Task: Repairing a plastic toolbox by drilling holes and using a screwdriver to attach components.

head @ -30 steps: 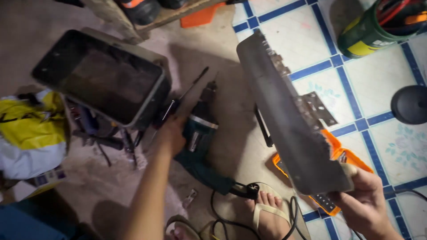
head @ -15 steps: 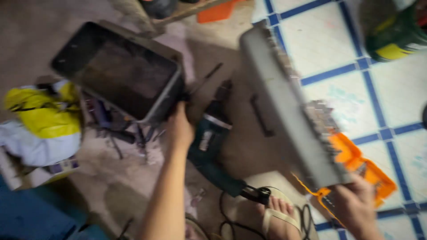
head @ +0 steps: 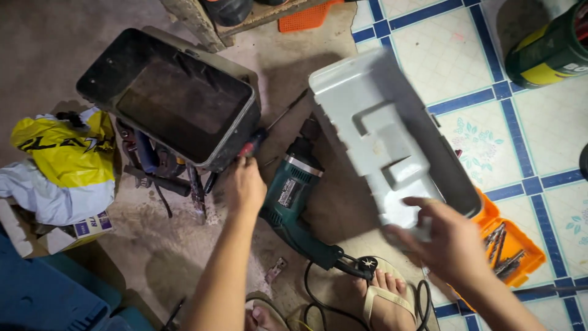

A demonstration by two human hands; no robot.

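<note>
My left hand reaches down to a red-and-black screwdriver lying against the corner of a dark metal tray, and its fingers curl on the handle's end. My right hand grips the near end of a grey plastic case half, which is held tilted above the floor with its moulded face toward me. A teal power drill lies on the floor between my two hands.
An orange box of drill bits lies partly under the grey case. A green can stands on the tiles at the top right. Hand tools poke from under the tray beside a yellow bag. The drill's cord loops by my sandalled foot.
The grey case has turned from edge-on so that its moulded face shows, and my right hand has shifted on its near end. My left hand has moved closer to the screwdriver handle.
</note>
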